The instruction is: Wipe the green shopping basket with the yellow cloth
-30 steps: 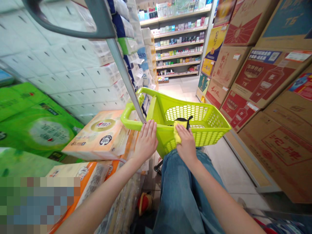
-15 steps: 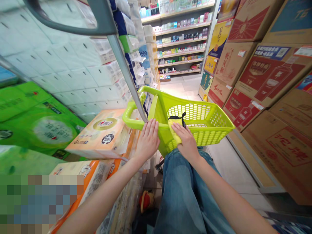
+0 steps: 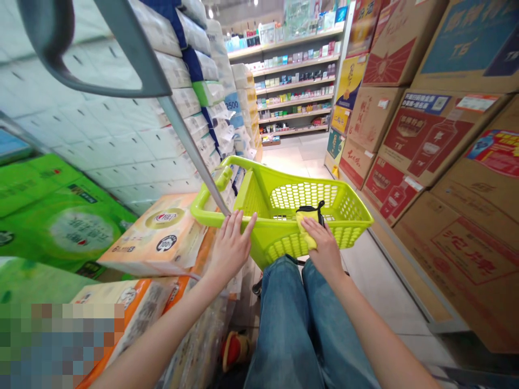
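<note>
A lime-green plastic shopping basket [image 3: 352, 208] stands in front of my knees in a store aisle. My left hand [image 3: 229, 248] lies flat on its near rim, fingers stretched out, beside the base of a grey metal handle bar [image 3: 178, 129]. My right hand [image 3: 324, 246] presses a yellow cloth [image 3: 306, 227] with a black edge against the basket's near rim, fingers bent over it. My legs in blue jeans [image 3: 300, 324] are below the basket.
Stacked tissue packs [image 3: 162, 232] and green packs [image 3: 52, 210] line the left. Brown and red cartons [image 3: 425, 140] are piled along the right. Shelves of goods [image 3: 292, 81] stand at the aisle's far end, with tiled floor [image 3: 300, 154] between.
The cloth and my right hand slid right along the basket rim. My left hand shifted slightly left, and the view tilted so the grey handle bar sits further left.
</note>
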The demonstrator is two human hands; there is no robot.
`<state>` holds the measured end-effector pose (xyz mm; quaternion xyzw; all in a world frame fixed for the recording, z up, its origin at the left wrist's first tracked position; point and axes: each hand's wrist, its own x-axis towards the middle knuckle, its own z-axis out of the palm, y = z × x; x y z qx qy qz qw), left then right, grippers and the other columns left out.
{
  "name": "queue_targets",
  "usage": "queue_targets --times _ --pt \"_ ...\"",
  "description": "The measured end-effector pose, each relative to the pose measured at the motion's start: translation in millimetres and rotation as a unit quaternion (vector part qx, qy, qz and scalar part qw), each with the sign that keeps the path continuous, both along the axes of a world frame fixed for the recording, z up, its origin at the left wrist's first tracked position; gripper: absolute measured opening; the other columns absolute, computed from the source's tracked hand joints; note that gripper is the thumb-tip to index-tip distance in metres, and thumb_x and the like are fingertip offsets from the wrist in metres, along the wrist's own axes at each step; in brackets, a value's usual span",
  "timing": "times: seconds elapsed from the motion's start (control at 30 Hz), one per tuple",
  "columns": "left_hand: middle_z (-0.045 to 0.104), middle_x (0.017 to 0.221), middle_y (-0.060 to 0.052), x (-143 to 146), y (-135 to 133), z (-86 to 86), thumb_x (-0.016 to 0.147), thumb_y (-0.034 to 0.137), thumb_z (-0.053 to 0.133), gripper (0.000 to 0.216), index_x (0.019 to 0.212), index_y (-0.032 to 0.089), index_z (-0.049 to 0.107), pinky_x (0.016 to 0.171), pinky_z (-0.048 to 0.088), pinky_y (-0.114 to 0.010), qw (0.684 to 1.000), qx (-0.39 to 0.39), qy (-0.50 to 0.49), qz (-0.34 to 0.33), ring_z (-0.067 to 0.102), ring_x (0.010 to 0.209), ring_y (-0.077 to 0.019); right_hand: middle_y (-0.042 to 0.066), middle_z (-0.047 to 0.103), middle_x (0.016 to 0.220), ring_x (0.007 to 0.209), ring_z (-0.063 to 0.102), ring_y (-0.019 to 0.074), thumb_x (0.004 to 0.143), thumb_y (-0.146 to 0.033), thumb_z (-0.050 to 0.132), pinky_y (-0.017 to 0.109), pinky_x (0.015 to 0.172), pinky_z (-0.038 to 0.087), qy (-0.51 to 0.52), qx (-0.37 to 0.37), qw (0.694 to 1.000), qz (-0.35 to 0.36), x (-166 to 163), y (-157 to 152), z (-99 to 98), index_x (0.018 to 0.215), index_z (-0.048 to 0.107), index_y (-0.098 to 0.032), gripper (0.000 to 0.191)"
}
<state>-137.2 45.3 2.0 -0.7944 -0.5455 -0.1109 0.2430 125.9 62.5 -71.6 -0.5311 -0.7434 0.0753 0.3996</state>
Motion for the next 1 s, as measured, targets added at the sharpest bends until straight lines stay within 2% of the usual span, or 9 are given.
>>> queue_targets --times 0.1,0.23,0.33,0.4,0.47,0.57,0.73,0.87,1.0 --pt "0.035 0.157 -0.015 17 -3 3.1 0.089 0.018 0.051 0.063 0.149 0.028 0.037 0.117 0.028 -0.051 0.999 0.010 -0.007 0.037 0.027 0.147 -0.0339 0.003 0.053 0.145 0.138 0.045 0.0219 0.060 -0.001 0.041 0.053 0.121 0.023 0.006 0.004 1.000 -0.005 11 1 -3.6 0.138 0.054 -0.023 0.082" --pt "0.033 0.157 -0.021 54 0 -6.9 0.090 0.027 0.052 0.060 0.147 0.013 0.041 0.118 0.024 -0.055 0.998 -0.006 -0.022 0.064 0.019 0.149 -0.0376 0.002 0.053 0.146 0.139 0.044 0.0219 0.060 0.001 0.041 0.054 0.120 0.023 0.013 0.004 1.000 0.003 26 3 -8.3 0.139 0.052 -0.026 0.085" --pt "0.031 0.157 -0.022 94 4 -25.9 0.087 0.025 0.050 0.067 0.148 0.002 0.034 0.120 0.025 -0.046 0.997 -0.074 0.006 -0.005 0.021 0.149 -0.0320 0.002 0.052 0.146 0.139 0.044 0.0213 0.060 0.002 0.041 0.053 0.121 0.024 0.015 0.006 1.000 0.015 37 6 -11.0 0.140 0.052 -0.026 0.085" --pt "0.027 0.160 -0.018 124 8 -39.8 0.087 0.024 0.045 0.066 0.149 0.005 0.031 0.120 0.024 -0.043 0.992 -0.101 0.022 -0.071 0.021 0.150 -0.0280 0.002 0.052 0.147 0.139 0.043 0.0213 0.061 0.001 0.041 0.053 0.120 0.024 0.017 0.006 1.000 0.019 44 9 -13.0 0.140 0.052 -0.025 0.084" --pt "0.027 0.160 -0.016 152 15 -50.9 0.087 0.023 0.043 0.070 0.152 0.005 0.023 0.122 0.019 -0.043 0.988 -0.099 0.010 -0.119 0.021 0.150 -0.0254 0.003 0.051 0.147 0.140 0.043 0.0216 0.061 0.001 0.040 0.053 0.120 0.025 0.022 0.003 1.000 0.019 52 13 -15.4 0.140 0.053 -0.024 0.083" --pt "0.026 0.160 -0.020 181 35 -59.6 0.082 0.022 0.047 0.081 0.153 0.002 0.013 0.122 0.019 -0.045 0.988 -0.073 -0.045 -0.126 0.019 0.150 -0.0282 0.006 0.051 0.147 0.139 0.043 0.0222 0.063 -0.001 0.041 0.054 0.119 0.026 0.030 0.003 0.999 0.027 60 20 -17.8 0.140 0.052 -0.022 0.081" --pt "0.052 0.139 -0.022 192 61 -61.9 0.077 0.016 0.052 0.090 0.153 -0.001 0.006 0.115 0.031 -0.044 0.985 -0.082 -0.115 -0.102 0.049 0.129 -0.0281 0.004 0.054 0.145 0.139 0.044 0.0219 0.062 -0.001 0.041 0.053 0.119 0.025 0.017 -0.001 0.999 0.045 63 29 -15.3 0.138 0.054 -0.022 0.080" --pt "0.054 0.134 -0.016 187 59 -62.9 0.082 0.019 0.052 0.082 0.154 0.006 0.014 0.115 0.031 -0.042 0.985 -0.064 -0.119 -0.103 0.048 0.124 -0.0272 0.004 0.054 0.144 0.138 0.045 0.0213 0.061 -0.001 0.040 0.052 0.119 0.025 0.008 0.002 0.999 0.033 72 30 -14.1 0.137 0.054 -0.023 0.080" --pt "0.055 0.128 -0.010 181 53 -64.3 0.088 0.023 0.051 0.067 0.151 0.016 0.028 0.114 0.031 -0.043 0.987 -0.060 -0.099 -0.110 0.048 0.121 -0.0256 0.004 0.056 0.142 0.136 0.048 0.0217 0.060 -0.001 0.041 0.053 0.119 0.025 0.018 0.014 1.000 -0.004 101 30 -20.5 0.133 0.057 -0.024 0.079"
